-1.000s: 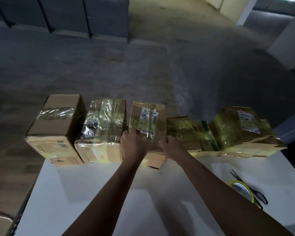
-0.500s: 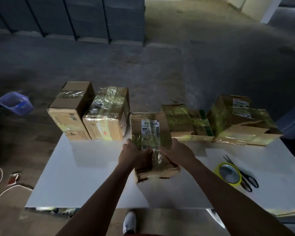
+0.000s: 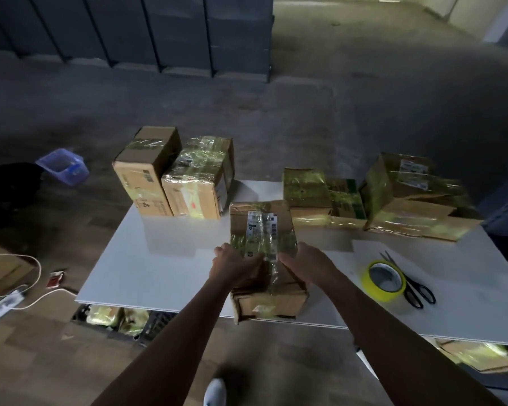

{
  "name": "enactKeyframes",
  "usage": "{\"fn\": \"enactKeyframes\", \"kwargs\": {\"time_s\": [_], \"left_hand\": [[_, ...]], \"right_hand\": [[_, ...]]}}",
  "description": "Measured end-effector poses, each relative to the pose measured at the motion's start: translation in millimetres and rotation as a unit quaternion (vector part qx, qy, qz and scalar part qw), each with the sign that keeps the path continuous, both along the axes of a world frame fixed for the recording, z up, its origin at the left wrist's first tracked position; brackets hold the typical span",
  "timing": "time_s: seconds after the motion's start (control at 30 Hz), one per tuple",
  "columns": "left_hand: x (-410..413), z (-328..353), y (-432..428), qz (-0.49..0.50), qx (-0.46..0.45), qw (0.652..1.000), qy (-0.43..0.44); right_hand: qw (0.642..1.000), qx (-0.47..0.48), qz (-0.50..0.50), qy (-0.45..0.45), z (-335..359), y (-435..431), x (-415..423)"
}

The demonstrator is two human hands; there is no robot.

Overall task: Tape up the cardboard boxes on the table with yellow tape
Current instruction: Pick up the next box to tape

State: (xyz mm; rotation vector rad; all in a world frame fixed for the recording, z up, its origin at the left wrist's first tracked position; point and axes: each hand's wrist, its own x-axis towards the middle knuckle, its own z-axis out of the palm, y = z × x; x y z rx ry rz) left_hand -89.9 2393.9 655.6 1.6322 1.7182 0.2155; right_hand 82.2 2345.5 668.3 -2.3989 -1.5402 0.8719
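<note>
Fingers (image 3: 223, 253) partly hidden behind held box (image 3: 264, 259).

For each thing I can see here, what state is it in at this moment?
Box with label: on the table's near edge, held by both hands.
Left hand: gripping the box.
Right hand: gripping the box.
Tape roll: lying flat, untouched.
Scissors: closed, beside the roll.
Table: white.

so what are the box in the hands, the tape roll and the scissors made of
Box: brown cardboard, matte and creased, wrapped in glossy yellowish film that glints.
Tape roll: yellow plastic-looking tape with a smooth sheen; the core material is unclear.
Scissors: dark handles, probably plastic; thin blades, likely metal.
</note>
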Motion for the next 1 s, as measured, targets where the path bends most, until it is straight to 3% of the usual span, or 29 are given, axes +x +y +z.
{"fn": "enactKeyframes", "kwargs": {"time_s": [0.2, 0.37, 0.47, 0.57, 0.63, 0.7, 0.77, 0.87, 0.93, 1.0], "left_hand": [[12, -9, -2, 0.045, 0.037, 0.998, -0.019], [7, -10, 6, 0.034, 0.043, 0.997, -0.055], [-1, -10, 20, 0.055, 0.000, 0.988, -0.146], [-8, -14, 34, 0.116, -0.070, 0.947, -0.292], [-11, -17, 37, 0.120, -0.088, 0.934, -0.324], [-13, -17, 39, 0.078, -0.061, 0.961, -0.257], [-20, -15, 41, 0.003, 0.028, 0.990, -0.135], [-34, -10, 47, -0.080, 0.177, 0.979, -0.065], [-40, -13, 51, -0.077, 0.145, 0.983, -0.085], [-43, -12, 56, -0.031, 0.044, 0.987, -0.149]], "right_hand": [[0.998, 0.031, -0.030, 0.053, -5, -1, -6], [0.987, 0.129, -0.080, 0.056, -4, -4, -15], [0.974, 0.203, -0.103, 0.015, 0, -1, -16], [0.956, 0.264, -0.120, 0.034, 6, 4, -16], [0.954, 0.278, -0.106, 0.042, 7, 10, -18], [0.959, 0.266, -0.089, 0.051, 3, 18, -17], [0.970, 0.217, -0.093, 0.052, -4, 24, -14], [0.982, 0.123, -0.143, 0.033, -19, 25, -8], [0.981, 0.048, -0.175, 0.072, -31, 21, -4], [0.973, -0.008, -0.183, 0.137, -40, 20, -4]]}}
